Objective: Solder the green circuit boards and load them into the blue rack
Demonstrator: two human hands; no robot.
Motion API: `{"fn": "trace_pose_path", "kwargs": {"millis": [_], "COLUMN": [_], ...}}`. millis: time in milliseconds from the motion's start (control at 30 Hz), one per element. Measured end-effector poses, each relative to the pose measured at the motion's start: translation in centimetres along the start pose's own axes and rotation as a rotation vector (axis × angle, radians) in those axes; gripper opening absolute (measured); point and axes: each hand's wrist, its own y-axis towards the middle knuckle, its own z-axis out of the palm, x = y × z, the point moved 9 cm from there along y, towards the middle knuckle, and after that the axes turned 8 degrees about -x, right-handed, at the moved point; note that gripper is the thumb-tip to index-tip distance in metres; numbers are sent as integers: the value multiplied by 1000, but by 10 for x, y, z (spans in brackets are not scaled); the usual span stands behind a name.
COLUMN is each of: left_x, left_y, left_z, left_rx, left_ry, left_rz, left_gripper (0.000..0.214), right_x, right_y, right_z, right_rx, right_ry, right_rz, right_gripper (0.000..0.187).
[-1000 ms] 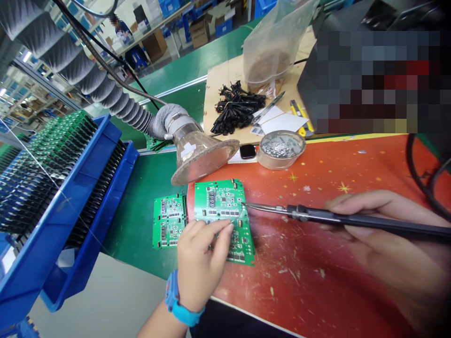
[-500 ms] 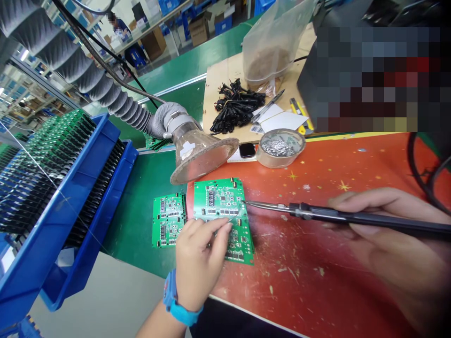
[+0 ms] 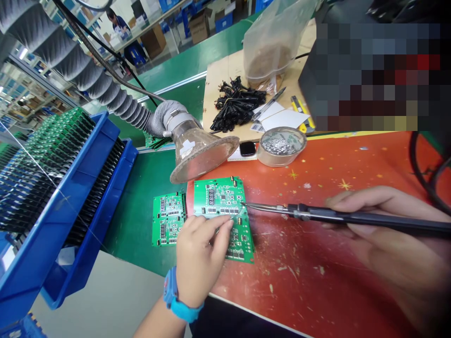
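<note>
My right hand (image 3: 384, 230) is closed around a black soldering iron (image 3: 324, 215), whose tip touches or hovers just over the right edge of a green circuit board (image 3: 220, 197). Over the middle of that board, my left hand (image 3: 202, 244) is closed in a pinch, with a thin strand that looks like solder wire (image 3: 237, 212) at its fingertips, close to the iron's tip. A blue wrist strap (image 3: 185, 312) circles my left wrist. The board has two panels with digit displays; my fingers cover part of the lower one.
More boards (image 3: 168, 220) lie at left. A fume extraction hood (image 3: 206, 157) hangs behind the work. A round tin (image 3: 282, 148) with silvery bits, bundled black leads (image 3: 237, 105), and a yellow cutter (image 3: 299, 112) stand farther back. Blue bins (image 3: 70, 202) hold stacked boards. A person (image 3: 120, 26) sits in the background.
Almost nothing differs. The iron's tip and both hands stay in nearly the same place at the board; the view has shifted very slightly.
</note>
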Motion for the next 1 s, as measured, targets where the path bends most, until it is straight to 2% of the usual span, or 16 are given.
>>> {"fn": "trace_pose_path", "kwargs": {"millis": [367,633,867,1000], "left_x": [-2,-1,-3,-3], "left_y": [0,2,4,0], "left_z": [-2,1,6,-3], "left_rx": [15,33,38,-17], "left_ry": [-1,24,50,16], "left_rz": [8,7,33,16], "left_gripper": [13,14,15,13], "right_x": [0,1,3,5], "right_y": [1,-2,0,0], "right_z": [-5,-1,-1,0], "right_rx": [-5,47,12,12], "right_ry": [24,-2,-22,3], "right_rz": [-12,-30,-3,-4], "right_gripper": [11,10,10,9]}}
